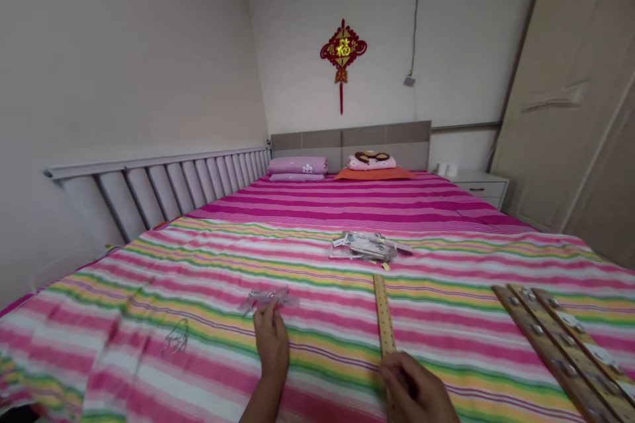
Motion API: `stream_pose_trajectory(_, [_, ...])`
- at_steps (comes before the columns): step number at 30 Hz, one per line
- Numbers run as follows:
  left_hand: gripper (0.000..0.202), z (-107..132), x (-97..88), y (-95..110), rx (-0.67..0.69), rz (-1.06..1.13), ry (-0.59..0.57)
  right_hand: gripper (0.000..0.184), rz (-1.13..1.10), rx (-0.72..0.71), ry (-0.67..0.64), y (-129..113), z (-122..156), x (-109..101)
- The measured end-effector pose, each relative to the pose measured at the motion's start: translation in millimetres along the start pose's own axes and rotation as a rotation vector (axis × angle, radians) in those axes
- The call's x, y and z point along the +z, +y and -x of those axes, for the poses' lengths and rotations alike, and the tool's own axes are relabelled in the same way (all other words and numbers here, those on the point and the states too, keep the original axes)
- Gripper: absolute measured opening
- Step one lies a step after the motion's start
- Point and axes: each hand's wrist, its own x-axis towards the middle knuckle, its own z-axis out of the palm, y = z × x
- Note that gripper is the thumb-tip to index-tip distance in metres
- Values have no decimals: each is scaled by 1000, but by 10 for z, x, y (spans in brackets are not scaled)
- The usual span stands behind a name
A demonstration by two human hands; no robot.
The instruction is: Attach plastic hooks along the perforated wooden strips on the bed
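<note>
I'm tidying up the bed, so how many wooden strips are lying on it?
4. One strip lies mid-bed under the right hand. Three strips lie side by side at the right edge, running out of view, so more may be hidden there.

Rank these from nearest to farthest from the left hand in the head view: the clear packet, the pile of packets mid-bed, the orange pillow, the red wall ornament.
From the left hand:
1. Clear packet, at its fingertips.
2. Pile of packets, mid-bed, to the right.
3. Orange pillow, at the headboard.
4. Red wall ornament, on the far wall above the headboard.
</note>
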Motion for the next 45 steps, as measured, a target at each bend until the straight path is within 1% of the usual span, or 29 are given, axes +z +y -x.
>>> stream_pose_trajectory(1, [36, 1, 6, -14, 8, -15, 9, 23, 46, -54, -71, -100, -173, 74])
stream_pose_trajectory(3, [38, -8, 17, -35, 24, -32, -1, 16, 143, -115, -159, -262, -519, 295])
stream_pose_trajectory(5, [39, -19, 30, -53, 25, -44, -31, 14, 222, -110, -219, -349, -820, 582])
stream_pose_trajectory(7, [40, -25, 44, -72, 26, -57, -68, 15, 248, -100, -224, -365, -1046, 887])
stream_pose_trajectory(9, [40, -26, 59, -91, 28, -71, -83, 14, 278, -83, -208, -336, -1195, 1159])
stream_pose_trajectory(11, [38, -26, 71, -108, 29, -78, -83, 12, 315, -63, -186, -286, -1280, 1370])
stream_pose_trajectory(13, [38, -25, 79, -121, 23, -81, -97, 11, 356, -43, -161, -231, -1322, 1512])
stream_pose_trajectory(15, [38, -22, 84, -129, 14, -91, -122, 10, 397, -24, -136, -178, -1341, 1595])
stream_pose_trajectory(18, [38, -17, 94, -134, -4, -115, -131, 9, 446, -15, -122, -118, -1356, 1652])
stream_pose_trajectory(22, [38, -13, 101, -115, -8, -123, -118, 17, 486, -43, -127, -74, -1372, 1689])
stream_pose_trajectory(25, [39, -14, 94, -83, -3, -120, -122, 20, 498, -65, -134, -67, -1367, 1704])
stream_pose_trajectory(29, [38, -18, 84, -56, 2, -131, -139, 18, 487, -93, -162, -95, -1323, 1679])
stream_pose_trajectory(36, [34, -25, 59, -5, 30, -169, -183, 15, 479, -128, -227, -184, -1241, 1506])
stream_pose_trajectory(40, [18, -16, 20, 69, 57, -105, -163, 16, 488, -150, -252, -215, -1207, 1382])
stream_pose_trajectory(43, [7, -1, 11, 106, 121, -61, -142, 16, 496, -164, -256, -228, -1174, 1282])
stream_pose_trajectory(45, [9, 8, 16, 113, 175, -51, -137, 16, 501, -171, -262, -236, -1147, 1215])
